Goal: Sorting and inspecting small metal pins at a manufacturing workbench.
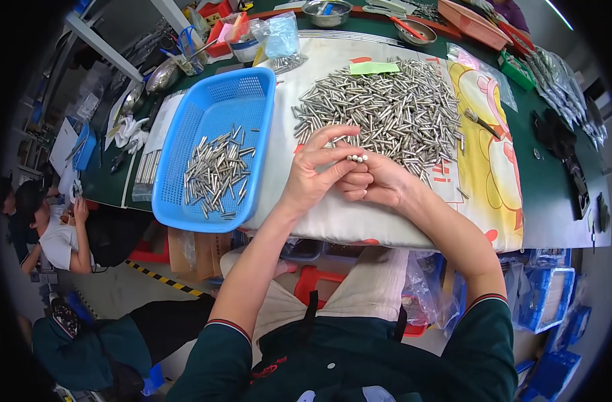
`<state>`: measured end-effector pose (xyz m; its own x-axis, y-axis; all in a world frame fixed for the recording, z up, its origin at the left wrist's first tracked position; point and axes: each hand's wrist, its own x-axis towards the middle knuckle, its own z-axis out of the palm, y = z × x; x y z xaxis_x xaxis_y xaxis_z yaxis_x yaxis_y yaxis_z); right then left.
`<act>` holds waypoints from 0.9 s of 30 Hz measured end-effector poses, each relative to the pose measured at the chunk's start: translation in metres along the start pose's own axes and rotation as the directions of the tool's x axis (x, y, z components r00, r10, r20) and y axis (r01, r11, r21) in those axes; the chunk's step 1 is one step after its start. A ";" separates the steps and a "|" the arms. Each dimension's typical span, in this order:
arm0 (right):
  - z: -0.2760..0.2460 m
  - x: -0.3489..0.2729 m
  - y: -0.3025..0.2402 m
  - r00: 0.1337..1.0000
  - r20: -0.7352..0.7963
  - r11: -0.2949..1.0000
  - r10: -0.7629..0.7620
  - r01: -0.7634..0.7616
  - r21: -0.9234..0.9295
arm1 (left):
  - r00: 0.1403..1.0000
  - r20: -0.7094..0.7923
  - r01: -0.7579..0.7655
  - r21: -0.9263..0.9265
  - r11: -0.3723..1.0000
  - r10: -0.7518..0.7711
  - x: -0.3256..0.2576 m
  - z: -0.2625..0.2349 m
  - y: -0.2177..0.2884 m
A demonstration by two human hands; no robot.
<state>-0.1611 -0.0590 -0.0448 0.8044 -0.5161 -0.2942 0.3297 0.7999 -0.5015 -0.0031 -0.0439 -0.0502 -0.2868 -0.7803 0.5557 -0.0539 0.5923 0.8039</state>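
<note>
In front of me, my two hands meet over the near edge of a large heap of short metal pins. My right hand has its fingers curled around a few metal pins, whose round ends show in a row. Thumb and a finger of my left hand close on these same pins from the left, while its index finger stretches above them. How far the pins reach inside the hands is hidden. To the left, a blue plastic basket holds a smaller pile of loose pins.
A light cloth with a yellow printed part covers the green table. A brush lies right of the heap; a green paper slip lies on its far side. Metal bowls stand at the back. Other people sit at the left.
</note>
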 end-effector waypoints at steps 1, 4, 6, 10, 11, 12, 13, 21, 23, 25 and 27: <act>-0.003 0.001 -0.001 1.000 0.017 1.000 0.009 -0.009 0.001 | 1.000 0.003 -0.011 0.023 1.000 0.011 0.001 0.000 0.001; -0.005 0.001 -0.001 0.999 0.035 1.000 0.021 -0.021 0.002 | 1.000 0.003 -0.007 0.036 0.999 0.007 0.002 0.001 0.002; -0.004 0.001 -0.001 0.999 0.038 1.000 0.025 -0.025 0.001 | 1.000 -0.002 0.008 0.029 1.000 -0.008 0.002 0.001 0.002; -0.001 0.001 0.001 0.999 -0.032 0.999 0.038 -0.038 -0.010 | 0.999 -0.034 0.013 0.026 1.000 -0.012 0.001 0.002 0.000; -0.001 0.001 0.001 0.998 -0.036 0.999 0.041 -0.042 -0.013 | 0.999 -0.044 0.001 0.019 1.000 0.000 0.001 0.003 -0.001; -0.001 0.002 0.002 0.998 -0.035 0.999 0.042 -0.043 -0.013 | 0.999 -0.045 0.001 0.020 1.000 0.000 0.000 0.003 -0.001; -0.002 0.003 0.003 0.998 -0.006 0.998 0.055 -0.055 0.012 | 0.998 -0.055 0.011 0.007 1.000 -0.010 0.000 0.003 -0.001; 0.002 -0.001 0.003 0.995 -0.051 0.995 0.086 -0.083 0.060 | 0.998 -0.051 0.025 -0.016 1.000 -0.026 0.000 0.005 -0.002; 0.004 0.000 0.003 0.994 -0.054 0.994 0.094 -0.090 0.067 | 0.998 -0.015 0.066 -0.026 0.997 -0.067 -0.001 0.003 0.002; 0.004 -0.001 0.003 0.994 -0.053 0.994 0.094 -0.091 0.061 | 0.998 -0.014 0.068 -0.027 0.997 -0.068 -0.001 0.003 0.002; 0.004 -0.002 0.002 0.994 -0.056 0.994 0.093 -0.090 0.055 | 0.998 -0.012 0.068 -0.032 0.997 -0.068 0.000 0.004 0.001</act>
<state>-0.1603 -0.0548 -0.0424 0.8027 -0.4560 -0.3844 0.2831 0.8586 -0.4273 -0.0071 -0.0425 -0.0502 -0.2712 -0.8212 0.5020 -0.0426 0.5313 0.8461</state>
